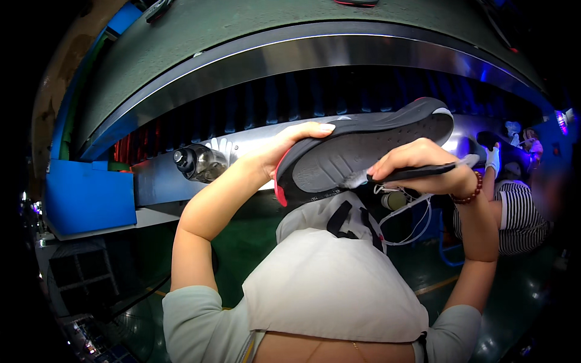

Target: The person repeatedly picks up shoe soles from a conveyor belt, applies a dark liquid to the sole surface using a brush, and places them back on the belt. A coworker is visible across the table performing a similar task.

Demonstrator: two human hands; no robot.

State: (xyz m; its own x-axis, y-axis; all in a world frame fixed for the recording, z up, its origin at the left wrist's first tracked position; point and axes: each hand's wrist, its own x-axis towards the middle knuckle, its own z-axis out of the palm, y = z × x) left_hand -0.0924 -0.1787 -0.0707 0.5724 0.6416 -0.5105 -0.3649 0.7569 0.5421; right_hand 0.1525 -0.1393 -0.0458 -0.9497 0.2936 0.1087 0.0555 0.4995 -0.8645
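Note:
A dark grey and black shoe sole [324,158] with a red heel edge and a pale patch near its far toe end lies tilted in front of me, its inner face turned up. My left hand [281,148] grips it at the heel end, thumb on the upper rim and the other fingers hidden beneath. My right hand [426,162] is closed around the dark handle of a brush [411,173]. The brush's pale bristles touch the inner face of the sole by its near edge.
Beyond the sole runs a green conveyor belt [260,30] with a metal edge. A dark-capped bottle [203,164] stands on the metal ledge [158,181] at left, near a blue box [91,196]. At right sits a person in a striped top [521,212], wearing a white glove [492,158].

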